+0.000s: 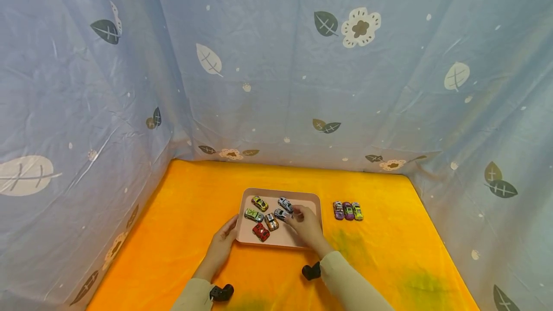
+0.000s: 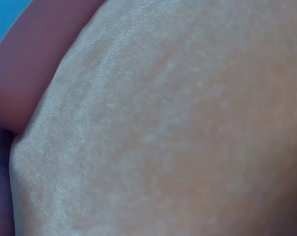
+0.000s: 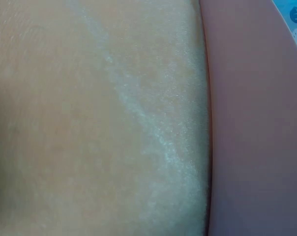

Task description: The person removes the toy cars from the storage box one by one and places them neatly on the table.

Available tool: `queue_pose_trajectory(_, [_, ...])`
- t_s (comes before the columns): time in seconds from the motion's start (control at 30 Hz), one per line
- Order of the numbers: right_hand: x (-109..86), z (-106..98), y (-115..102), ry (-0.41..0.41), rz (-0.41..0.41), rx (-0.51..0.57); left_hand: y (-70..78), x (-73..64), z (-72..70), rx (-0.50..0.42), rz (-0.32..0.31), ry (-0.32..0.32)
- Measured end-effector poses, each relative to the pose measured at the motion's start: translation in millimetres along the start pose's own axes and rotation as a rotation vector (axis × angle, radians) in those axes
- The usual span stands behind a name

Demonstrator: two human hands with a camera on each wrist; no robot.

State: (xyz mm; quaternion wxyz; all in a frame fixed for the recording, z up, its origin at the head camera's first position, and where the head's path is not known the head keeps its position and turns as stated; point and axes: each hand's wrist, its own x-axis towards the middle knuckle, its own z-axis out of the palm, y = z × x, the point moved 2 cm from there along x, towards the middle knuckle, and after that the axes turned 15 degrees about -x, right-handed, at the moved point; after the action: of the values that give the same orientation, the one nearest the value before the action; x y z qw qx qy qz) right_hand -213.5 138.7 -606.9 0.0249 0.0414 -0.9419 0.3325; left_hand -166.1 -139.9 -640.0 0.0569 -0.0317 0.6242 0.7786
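A pale pink tray (image 1: 281, 244) lies on the cloth with several small toy cars in it. My left hand (image 1: 221, 244) holds the tray by its left edge. Over the right half of the tray, my right hand (image 1: 307, 228) pinches the right end of a white toy car (image 1: 281, 213) between thumb and fingers. Just behind it is another white car (image 1: 285, 204). Left of these are an orange car (image 1: 271, 222), a red car (image 1: 261, 232), a green car (image 1: 253, 214) and a yellow car (image 1: 259, 203). Both wrist views show mostly skin and tray wall.
Right of the tray, three toy cars stand side by side on the yellow-orange cloth (image 1: 207, 196): a purple-and-white car (image 1: 338, 210), a purple car (image 1: 348, 210) and a yellow-green car (image 1: 357, 211). Blue-grey patterned curtains (image 1: 276, 85) enclose the back and sides.
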Motion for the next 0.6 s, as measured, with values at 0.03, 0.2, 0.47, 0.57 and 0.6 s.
queue_pose_trajectory(0.03, [0.1, 0.2, 0.0, -0.002, 0.003, -0.007, -0.2, 0.0, -0.2, -0.003, 0.001, -0.003])
queue_pose_trajectory(0.2, [0.4, 2.3, -0.3, -0.008, 0.002, -0.039, -1.7, 0.0, -0.7, -0.033, 0.007, -0.005])
queue_pose_trajectory(0.47, [0.5, 5.1, 2.0, -0.016, -0.025, -0.057, -2.5, -0.3, -1.0, -0.043, 0.017, -0.008])
queue_pose_trajectory(0.57, [1.0, 6.0, 2.1, -0.025, -0.011, -0.048, -3.3, 0.4, -1.4, -0.040, 0.014, -0.011])
queue_pose_trajectory(0.6, [1.2, 6.4, 2.0, -0.026, -0.009, -0.046, -3.6, 0.7, -1.6, -0.038, 0.016, -0.014])
